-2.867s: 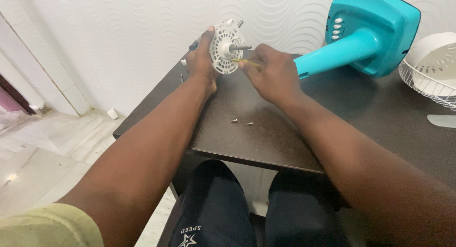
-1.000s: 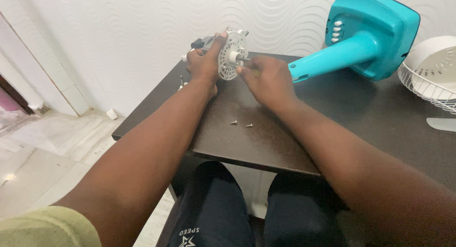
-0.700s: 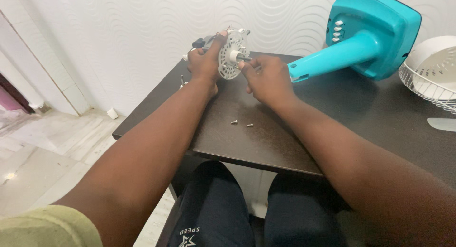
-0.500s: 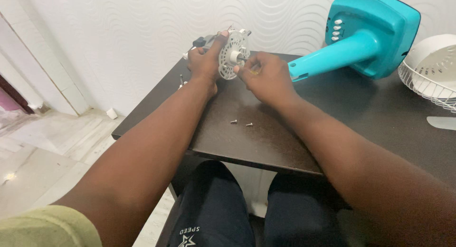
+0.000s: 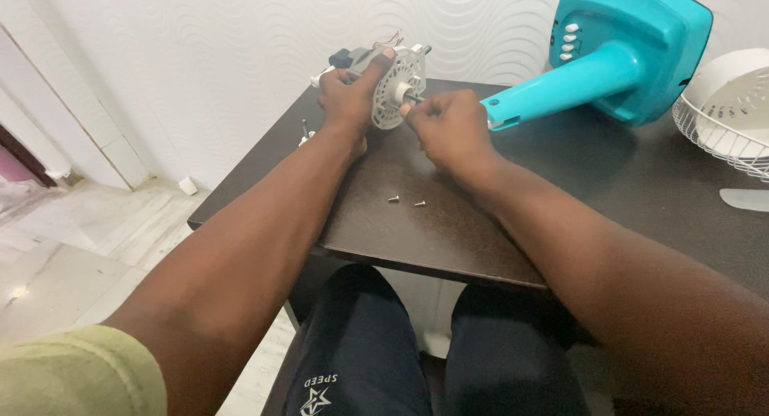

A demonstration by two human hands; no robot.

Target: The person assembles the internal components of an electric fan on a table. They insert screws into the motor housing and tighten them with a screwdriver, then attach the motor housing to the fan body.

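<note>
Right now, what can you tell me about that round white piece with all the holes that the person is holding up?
The round white plate looks like moulded plastic, pierced with many slots and holes, with a white hub and a short metal shaft sticking out of its middle. It stands on edge above the dark table, mounted on a grey motor body with wires behind it. The left hand grips its rim; the right hand has fingertips at the shaft.

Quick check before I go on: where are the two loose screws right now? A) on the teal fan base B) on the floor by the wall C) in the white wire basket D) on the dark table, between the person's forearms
D: the two screws lie on the bare dark table, apart from both hands, between the forearms and nearer the person than the white fan motor plate.
</note>
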